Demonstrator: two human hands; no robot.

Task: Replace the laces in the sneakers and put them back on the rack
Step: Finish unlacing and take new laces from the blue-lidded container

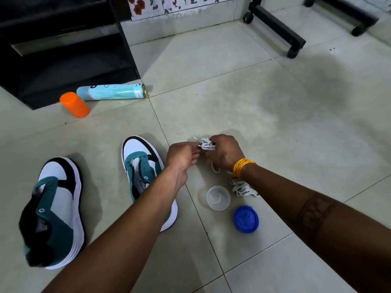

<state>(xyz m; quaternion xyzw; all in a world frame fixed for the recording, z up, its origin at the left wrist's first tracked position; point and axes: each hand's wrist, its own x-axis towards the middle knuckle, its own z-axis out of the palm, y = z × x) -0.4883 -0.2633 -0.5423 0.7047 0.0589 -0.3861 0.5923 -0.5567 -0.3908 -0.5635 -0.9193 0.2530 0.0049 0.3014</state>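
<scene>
Two hands meet just past the right shoe [146,178]. The right hand [225,154] holds a bunched white lace [207,144], and the left hand [183,155] pinches its tip. Left of that shoe lies the other shoe [56,210]. To its right sit a clear cup [218,198], a blue lid [246,219] and a second lace [243,188].

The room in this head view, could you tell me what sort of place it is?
Probably a room in a home, near shoe storage: a tiled floor, floral wall covering above it, and a dark shelf unit beside two sneakers.
</scene>
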